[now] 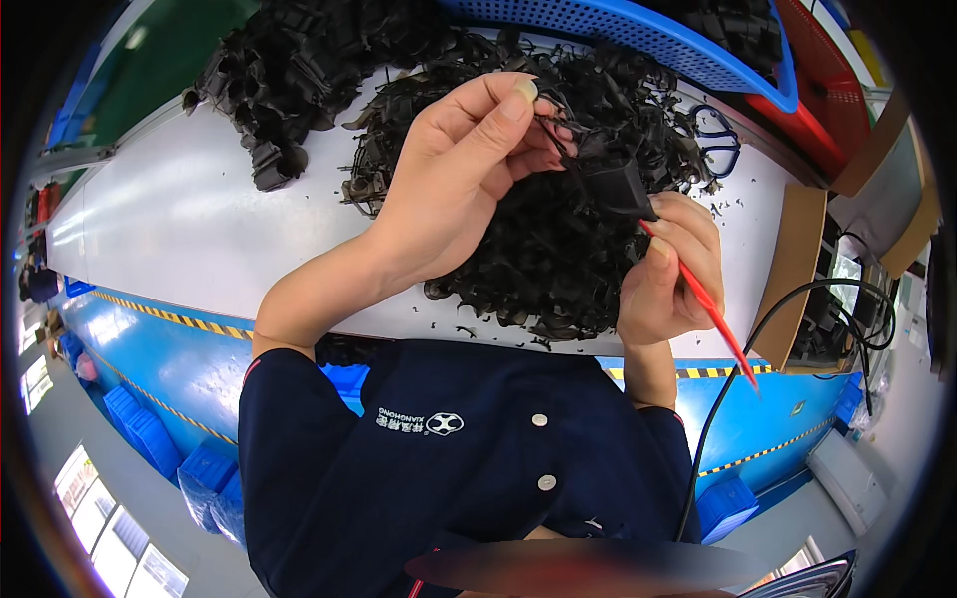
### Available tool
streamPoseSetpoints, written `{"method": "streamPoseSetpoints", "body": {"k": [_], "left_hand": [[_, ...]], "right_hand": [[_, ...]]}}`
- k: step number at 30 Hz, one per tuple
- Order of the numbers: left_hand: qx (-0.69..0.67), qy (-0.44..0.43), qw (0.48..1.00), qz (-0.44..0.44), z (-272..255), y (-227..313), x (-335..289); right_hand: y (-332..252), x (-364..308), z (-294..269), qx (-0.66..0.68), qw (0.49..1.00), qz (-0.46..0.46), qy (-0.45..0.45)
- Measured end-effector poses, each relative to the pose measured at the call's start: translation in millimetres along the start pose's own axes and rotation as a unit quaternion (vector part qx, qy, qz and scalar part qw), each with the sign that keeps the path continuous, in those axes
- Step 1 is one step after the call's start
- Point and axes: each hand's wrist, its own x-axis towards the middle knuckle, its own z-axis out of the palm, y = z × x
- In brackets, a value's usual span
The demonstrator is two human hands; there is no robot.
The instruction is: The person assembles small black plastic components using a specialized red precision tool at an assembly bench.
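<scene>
My left hand is raised over the table, its thumb and fingers pinched on thin black strips beside a black moulded part. The part is box-shaped and looks like plastic or rubber. My right hand closes around a slim red tool, whose free end points down toward me. Its upper end reaches the part's lower edge, where my right fingertips also touch the part. The tool's tip is hidden there. Beneath both hands spreads a heap of black trimmed scraps on the white table.
Blue-handled scissors lie right of the scraps. More black moulded parts are piled at the far left. A blue perforated basket stands at the back. An open cardboard box sits at the right, near a black cable.
</scene>
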Motion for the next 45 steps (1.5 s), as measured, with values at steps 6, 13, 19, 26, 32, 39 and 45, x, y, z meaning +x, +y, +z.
{"method": "streamPoseSetpoints", "body": {"k": [6,13,19,26,32,39,45], "left_hand": [[0.04,-0.075,0.996,-0.004,-3,5,1],[0.47,-0.05,0.809,0.349,-9,19,8],[0.524,-0.126,0.814,0.217,4,6,-12],[0.354,-0.071,0.918,0.165,2,-6,-8],[0.415,-0.144,0.887,0.141,6,2,-13],[0.439,-0.202,0.87,0.095,6,4,-12],[0.503,-0.206,0.822,0.168,2,1,-8]], "right_hand": [[2,-3,2,0.069,0.996,0.063,0.013],[1,-8,-1,0.175,0.959,0.204,0.091],[-1,-9,8,0.128,0.979,0.141,0.072],[-4,-7,4,0.192,0.967,0.17,-0.005],[-9,7,-8,0.319,0.908,0.26,0.073],[-9,11,-14,0.294,0.899,0.323,0.024],[-7,11,-15,0.277,0.894,0.352,0.023]]}}
